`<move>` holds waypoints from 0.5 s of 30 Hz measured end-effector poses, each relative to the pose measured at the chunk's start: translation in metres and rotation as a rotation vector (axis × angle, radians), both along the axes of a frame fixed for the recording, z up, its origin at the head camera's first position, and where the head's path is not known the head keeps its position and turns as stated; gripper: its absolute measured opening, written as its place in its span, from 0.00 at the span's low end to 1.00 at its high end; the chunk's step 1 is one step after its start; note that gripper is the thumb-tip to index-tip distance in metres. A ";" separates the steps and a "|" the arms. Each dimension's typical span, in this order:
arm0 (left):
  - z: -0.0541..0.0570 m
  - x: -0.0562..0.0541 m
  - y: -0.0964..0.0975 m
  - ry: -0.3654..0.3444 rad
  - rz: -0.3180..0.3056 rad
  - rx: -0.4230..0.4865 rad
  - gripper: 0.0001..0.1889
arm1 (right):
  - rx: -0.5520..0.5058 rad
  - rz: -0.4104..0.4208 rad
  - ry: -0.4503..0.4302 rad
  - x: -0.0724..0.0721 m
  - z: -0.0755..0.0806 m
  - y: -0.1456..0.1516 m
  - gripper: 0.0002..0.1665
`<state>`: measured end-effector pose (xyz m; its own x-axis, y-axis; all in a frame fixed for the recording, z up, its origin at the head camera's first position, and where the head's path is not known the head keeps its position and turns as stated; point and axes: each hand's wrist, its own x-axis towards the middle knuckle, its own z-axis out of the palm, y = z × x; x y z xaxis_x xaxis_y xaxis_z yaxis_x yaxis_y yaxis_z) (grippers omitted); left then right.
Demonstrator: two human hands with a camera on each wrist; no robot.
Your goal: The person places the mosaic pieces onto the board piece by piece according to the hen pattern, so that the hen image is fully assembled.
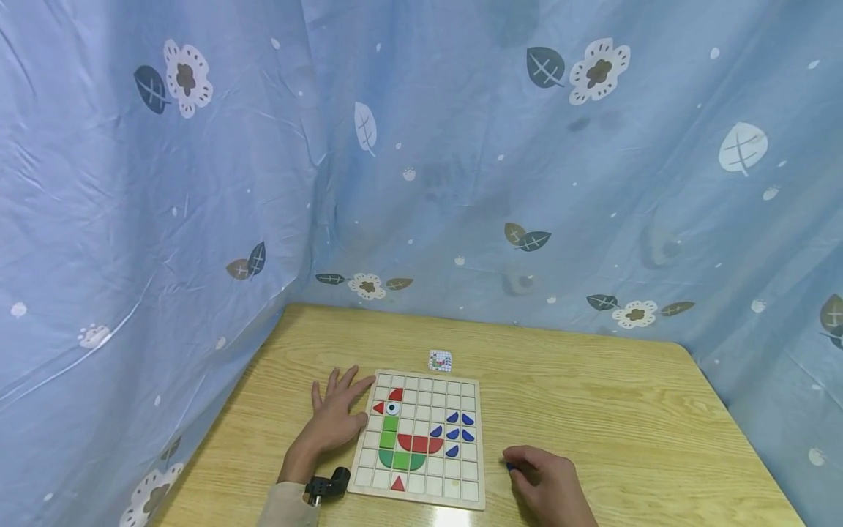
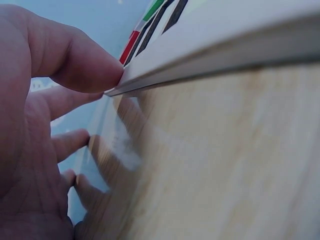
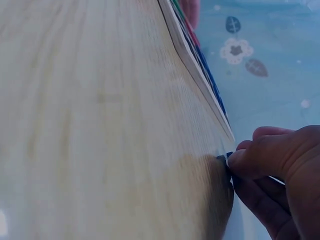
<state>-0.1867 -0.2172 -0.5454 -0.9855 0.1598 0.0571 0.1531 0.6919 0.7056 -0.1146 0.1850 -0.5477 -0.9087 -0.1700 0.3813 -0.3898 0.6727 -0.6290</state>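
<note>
A square wooden grid board [image 1: 467, 469] lies on the table, bearing flat coloured pieces in a bird-like shape: red, green and several blue ones [image 1: 452, 434], plus a round eye piece [image 1: 393, 408]. My left hand [image 1: 336, 419] rests at the board's left edge with fingers spread; in the left wrist view the thumb [image 2: 85, 57] touches that edge. To the right of the board, my right hand [image 1: 549, 479] pinches a small blue piece [image 1: 510, 466] between thumb and fingers, close to the tabletop. Most of this piece [image 3: 229, 154] is hidden by the fingertips.
Behind the board lies a small pattern card [image 1: 440, 360] with a similar picture. The wooden table [image 1: 612, 410] stretches to the right. A blue printed curtain [image 1: 461, 183] hangs along the back and sides. A black wrist device [image 1: 329, 484] sits near the board's lower left corner.
</note>
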 end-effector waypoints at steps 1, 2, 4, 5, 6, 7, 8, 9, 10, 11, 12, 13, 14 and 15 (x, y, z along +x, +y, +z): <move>0.000 0.000 0.000 0.000 0.001 -0.001 0.39 | -0.005 -0.015 -0.006 0.000 0.001 -0.001 0.24; 0.000 0.000 0.000 -0.001 0.002 -0.002 0.39 | -0.013 -0.029 -0.010 -0.001 0.002 -0.001 0.25; 0.000 0.000 0.000 -0.002 0.003 -0.005 0.38 | -0.036 -0.054 -0.014 -0.003 0.005 -0.003 0.24; 0.000 0.000 0.000 -0.001 0.003 -0.004 0.38 | -0.040 -0.065 -0.007 -0.004 0.006 -0.004 0.24; 0.000 0.000 0.000 -0.002 0.004 -0.006 0.38 | -0.049 -0.073 0.002 -0.005 0.007 -0.005 0.24; 0.000 0.000 0.000 -0.004 0.004 -0.007 0.38 | -0.062 -0.076 0.011 -0.006 0.008 -0.006 0.25; 0.000 0.000 0.001 -0.005 0.004 -0.007 0.38 | -0.070 -0.079 0.023 -0.007 0.008 -0.007 0.25; 0.000 0.000 0.001 -0.003 0.004 -0.005 0.38 | -0.076 -0.080 0.031 -0.008 0.009 -0.009 0.25; 0.000 0.000 0.001 0.000 0.004 -0.004 0.38 | -0.079 -0.081 0.039 -0.009 0.009 -0.011 0.25; 0.000 0.000 0.001 0.004 0.004 -0.002 0.38 | -0.087 -0.080 0.040 -0.009 0.009 -0.013 0.25; 0.000 0.000 0.001 0.004 0.004 -0.004 0.38 | -0.104 -0.076 0.036 -0.010 0.010 -0.016 0.24; 0.000 0.000 0.001 0.003 0.006 -0.005 0.38 | -0.115 -0.074 0.027 -0.010 0.010 -0.019 0.24; -0.001 -0.001 0.001 0.001 0.007 -0.006 0.38 | -0.125 -0.074 0.015 -0.010 0.010 -0.022 0.23; -0.001 -0.001 0.001 0.002 0.008 -0.007 0.38 | -0.135 -0.073 -0.002 -0.010 0.010 -0.025 0.23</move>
